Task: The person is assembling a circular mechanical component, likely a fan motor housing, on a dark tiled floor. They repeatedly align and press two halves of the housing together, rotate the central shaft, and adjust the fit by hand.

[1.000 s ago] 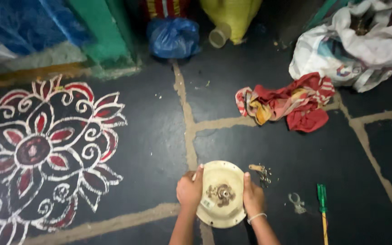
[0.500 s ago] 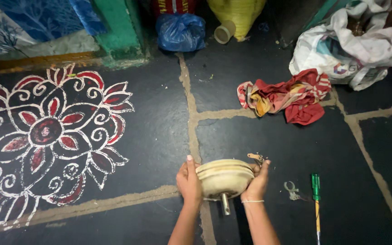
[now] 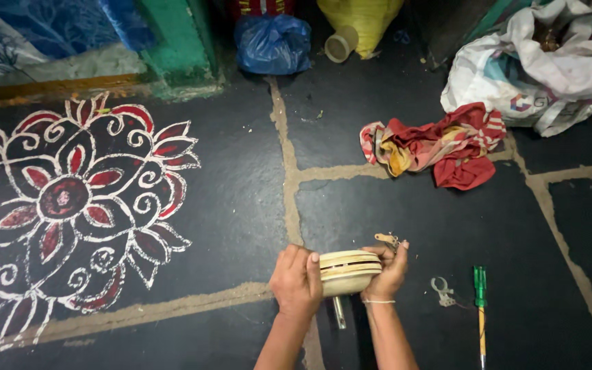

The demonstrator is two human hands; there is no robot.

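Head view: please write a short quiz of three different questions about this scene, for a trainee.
1. True or false: both hands grip the round cream housing.
2. Which tool lies on the floor beside the right hand? A) hammer B) green-handled screwdriver C) saw
3. Fill in: the red cloth lies in front of a white ____.

Key: 1 true, with the left hand on its other side. 2 B. 3 bag.

A home's floor or doorstep, used for a small repair job.

A dark stone floor (image 3: 227, 178) with sandy joints bears a red and white floral chalk pattern (image 3: 70, 205) at left; plastic bags (image 3: 272, 41), a stuffed sack (image 3: 543, 68), a crumpled cloth (image 3: 440, 144) and a green screwdriver (image 3: 479, 301) lie around.
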